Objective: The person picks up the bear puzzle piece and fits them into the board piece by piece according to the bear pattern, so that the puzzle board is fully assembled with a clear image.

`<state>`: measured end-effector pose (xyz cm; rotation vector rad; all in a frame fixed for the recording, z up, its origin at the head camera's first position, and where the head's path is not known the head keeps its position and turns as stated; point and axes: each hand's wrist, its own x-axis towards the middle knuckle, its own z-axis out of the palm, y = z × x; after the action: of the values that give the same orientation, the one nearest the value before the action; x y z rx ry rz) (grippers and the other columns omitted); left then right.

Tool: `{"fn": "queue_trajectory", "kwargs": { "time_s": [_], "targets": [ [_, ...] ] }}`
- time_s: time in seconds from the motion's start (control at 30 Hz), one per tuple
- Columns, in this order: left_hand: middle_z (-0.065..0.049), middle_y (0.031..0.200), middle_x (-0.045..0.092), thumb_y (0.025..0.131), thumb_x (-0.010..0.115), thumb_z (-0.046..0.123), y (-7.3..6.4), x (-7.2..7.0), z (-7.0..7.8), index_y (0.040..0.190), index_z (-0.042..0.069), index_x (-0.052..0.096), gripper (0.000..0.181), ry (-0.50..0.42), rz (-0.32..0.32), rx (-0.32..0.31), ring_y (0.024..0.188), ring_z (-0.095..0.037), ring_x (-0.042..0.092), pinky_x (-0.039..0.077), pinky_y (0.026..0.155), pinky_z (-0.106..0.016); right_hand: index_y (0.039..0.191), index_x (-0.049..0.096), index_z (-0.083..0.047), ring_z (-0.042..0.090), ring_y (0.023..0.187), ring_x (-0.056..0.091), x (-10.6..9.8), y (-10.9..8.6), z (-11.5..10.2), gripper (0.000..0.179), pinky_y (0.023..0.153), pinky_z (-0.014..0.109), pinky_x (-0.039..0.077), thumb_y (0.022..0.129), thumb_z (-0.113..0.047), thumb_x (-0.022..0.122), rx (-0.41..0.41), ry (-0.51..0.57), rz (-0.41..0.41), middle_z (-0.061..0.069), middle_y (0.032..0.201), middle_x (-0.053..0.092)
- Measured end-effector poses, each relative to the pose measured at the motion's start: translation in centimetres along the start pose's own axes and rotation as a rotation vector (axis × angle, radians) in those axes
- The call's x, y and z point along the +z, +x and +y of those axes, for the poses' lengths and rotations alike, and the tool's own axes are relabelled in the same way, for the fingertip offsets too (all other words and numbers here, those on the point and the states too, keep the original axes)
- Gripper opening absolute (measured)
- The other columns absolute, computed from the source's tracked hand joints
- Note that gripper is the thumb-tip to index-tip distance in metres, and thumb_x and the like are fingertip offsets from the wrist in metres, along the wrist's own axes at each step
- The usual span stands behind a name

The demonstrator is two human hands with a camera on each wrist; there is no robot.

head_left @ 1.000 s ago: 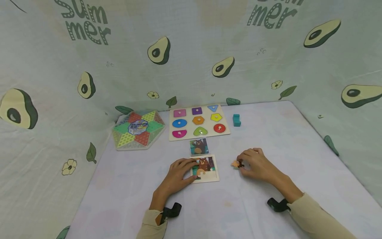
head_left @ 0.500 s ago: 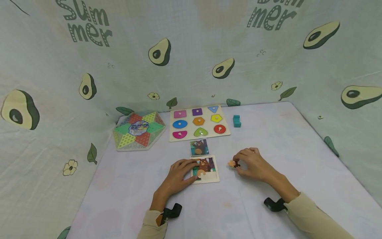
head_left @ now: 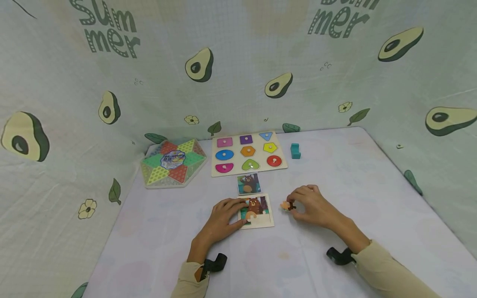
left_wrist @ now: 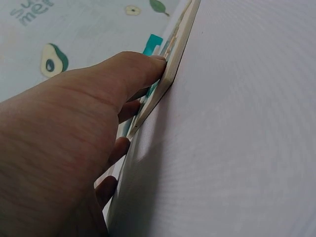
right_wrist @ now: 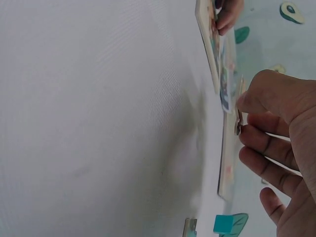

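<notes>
My left hand (head_left: 223, 219) rests on the left side of a small wooden puzzle tray (head_left: 265, 221), thumb and fingertips touching it. A brown bear picture (head_left: 255, 205) fills its upper part, and bare wood shows at the lower right. In the left wrist view, the thumb (left_wrist: 143, 69) lies over the tray's edge. To the right of the tray, my right hand (head_left: 314, 207) pinches a tan and brown jigsaw piece (head_left: 286, 205) between thumb and fingers, above the table. The right wrist view shows this jigsaw piece (right_wrist: 239, 121) nearly edge-on.
A bear picture card (head_left: 249, 184) lies just beyond the tray. Farther back are a shape-peg board (head_left: 238, 170), a star-patterned game box (head_left: 173, 165) and a teal block (head_left: 295, 151). Another small flat piece (right_wrist: 190, 227) shows low in the right wrist view.
My right hand has moved left with the jigsaw piece, closer to the tray. The left hand and the tray stay in place.
</notes>
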<state>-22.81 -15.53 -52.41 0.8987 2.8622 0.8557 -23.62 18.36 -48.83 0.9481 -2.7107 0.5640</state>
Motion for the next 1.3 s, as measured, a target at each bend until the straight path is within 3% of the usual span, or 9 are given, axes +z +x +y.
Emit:
{"fn": "queue_trajectory", "kwargs": {
  "time_s": [0.83,1.3],
  "targets": [
    [0.002,0.149,0.047,0.097,0.065,0.040,-0.1,-0.1,0.1,0.142,0.022,0.057,0.049,-0.011,0.004,0.008,0.137,-0.029,0.036,0.024,0.110,-0.061,0.102,0.074,-0.013,0.015,0.100,0.059,0.8,1.1,-2.0,0.026,0.097,0.052,0.038,0.077,-0.018,0.080,-0.065,0.035,-0.011,-0.005,0.102,0.068],
    [0.008,0.151,0.045,0.098,0.061,0.047,0.0,0.5,-0.6,0.144,0.028,0.054,0.051,0.027,-0.018,-0.012,0.140,-0.023,0.033,0.022,0.113,-0.056,0.104,0.073,-0.013,0.015,0.101,0.058,1.8,1.8,-3.0,0.028,0.097,0.053,0.036,0.078,-0.019,0.080,-0.106,0.058,-0.038,-0.005,0.103,0.067]
  ]
}}
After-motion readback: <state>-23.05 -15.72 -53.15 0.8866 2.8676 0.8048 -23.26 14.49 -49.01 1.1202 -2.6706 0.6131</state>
